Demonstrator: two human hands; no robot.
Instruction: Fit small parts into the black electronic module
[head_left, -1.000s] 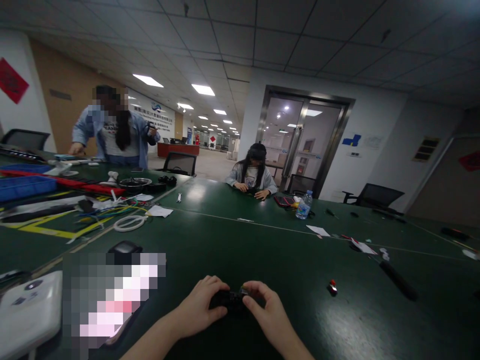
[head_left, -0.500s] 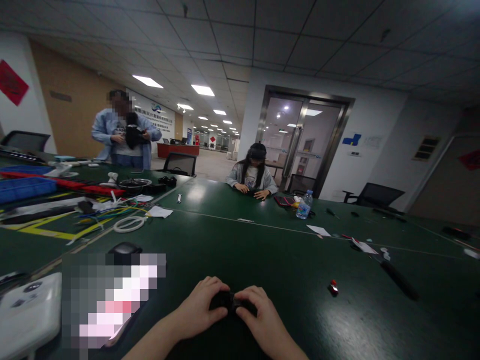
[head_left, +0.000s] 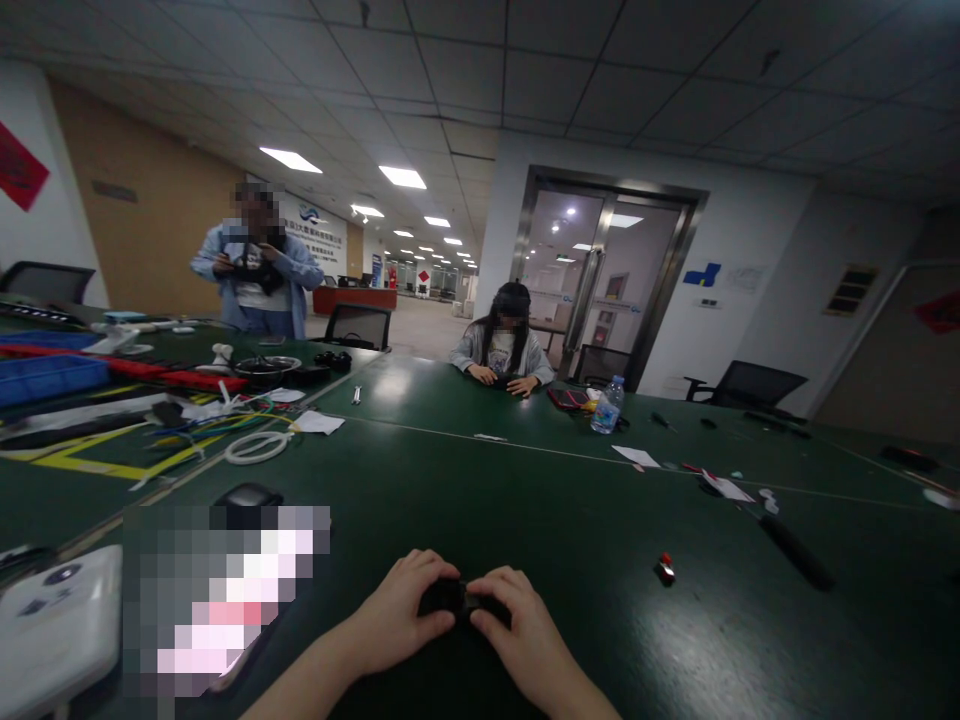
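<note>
Low in the middle of the head view, my left hand (head_left: 397, 615) has its thumb and fingers curled round the left end of a small black object (head_left: 454, 597). From the other side, my right hand (head_left: 529, 630) pinches the right end of it between thumb and fingers. Between the fingertips shows a narrow dark part with a tiny lighter spot. My fingers hide most of the object, so its kind, and whether it is one piece or two, I cannot make out. It is held just above or on the green table (head_left: 570, 520).
A lit phone (head_left: 247, 590), blurred out, a black mouse (head_left: 251, 500) and a white device (head_left: 60, 620) lie left. To the right are a small red-and-silver item (head_left: 665, 569) and a black-handled tool (head_left: 795, 552). Farther off stands a water bottle (head_left: 608, 405); a person (head_left: 506, 345) sits opposite.
My hands stay almost in place, with the gap between their fingertips slightly wider. The standing person at the back left has shifted and turned the black thing in their hands.
</note>
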